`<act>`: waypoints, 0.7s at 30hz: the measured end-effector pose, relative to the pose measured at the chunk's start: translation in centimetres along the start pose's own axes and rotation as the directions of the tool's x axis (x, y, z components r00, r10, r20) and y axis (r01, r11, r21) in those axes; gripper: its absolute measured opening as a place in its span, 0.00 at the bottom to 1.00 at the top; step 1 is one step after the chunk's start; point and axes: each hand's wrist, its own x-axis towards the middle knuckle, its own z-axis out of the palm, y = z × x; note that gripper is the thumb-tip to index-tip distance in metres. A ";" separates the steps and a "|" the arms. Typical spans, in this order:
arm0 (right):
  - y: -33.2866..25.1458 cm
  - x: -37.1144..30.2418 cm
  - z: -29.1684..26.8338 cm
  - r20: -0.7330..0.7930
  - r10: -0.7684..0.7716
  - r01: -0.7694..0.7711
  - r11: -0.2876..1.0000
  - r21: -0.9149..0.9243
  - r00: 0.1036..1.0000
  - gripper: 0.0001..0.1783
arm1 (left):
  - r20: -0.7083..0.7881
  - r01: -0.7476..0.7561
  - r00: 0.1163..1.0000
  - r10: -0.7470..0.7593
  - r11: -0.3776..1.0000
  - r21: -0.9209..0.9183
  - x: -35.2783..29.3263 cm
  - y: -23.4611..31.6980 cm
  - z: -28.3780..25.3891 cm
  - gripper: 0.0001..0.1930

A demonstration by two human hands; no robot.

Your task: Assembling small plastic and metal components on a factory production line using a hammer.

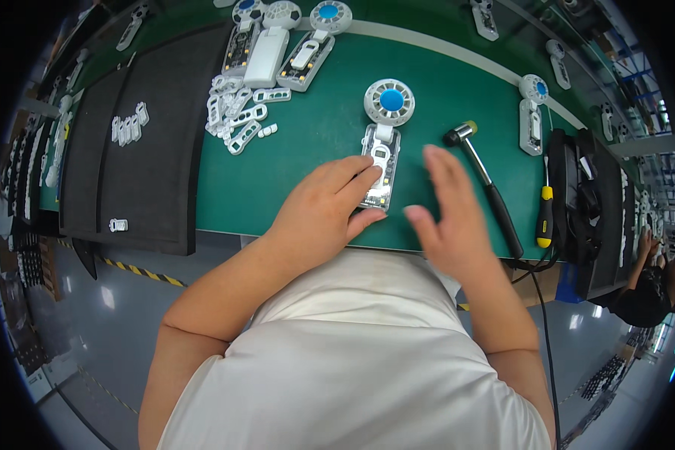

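Observation:
A white handheld fan (389,102) with a round vaned head and a blue centre lies on the green worktop, its head pointing away from me. Its clear-cased handle shows the inner parts, and a white oval piece (381,154) sits on top of the handle. My left hand (315,206) is closed around the near left part of the handle, with fingers on top and the thumb at the near end. My right hand (456,217) hangs just right of the fan, touching nothing, its thumb apart from the slightly blurred fingers.
Several fans (304,58) and a heap of white oval pieces (236,112) lie at the back left. On the right are a mallet (490,187), a screwdriver (546,214) and another fan (531,124). A dark conveyor (150,191) with white pieces stands left.

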 end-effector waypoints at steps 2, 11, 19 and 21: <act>-0.5 0.7 2.4 -0.022 -0.020 0.020 1.000 0.022 1.000 0.37 | -0.005 -0.014 1.000 0.014 1.000 -0.008 0.1 0.2 -0.6 0.27; 0.5 7.0 3.0 0.149 -0.089 0.134 0.935 -0.329 0.985 0.28 | -0.148 0.096 0.985 -0.090 0.995 0.032 -5.1 -2.2 -4.9 0.18; 19.4 28.9 -3.2 -0.063 -0.080 0.044 0.897 -0.441 0.995 0.26 | -0.075 0.078 0.994 -0.075 0.996 0.039 -2.8 -2.6 -4.3 0.12; 23.1 32.1 -5.6 -0.262 -0.242 -0.018 0.702 -0.712 0.934 0.22 | -0.075 0.063 0.995 -0.060 0.997 0.044 -3.5 -2.5 -4.8 0.12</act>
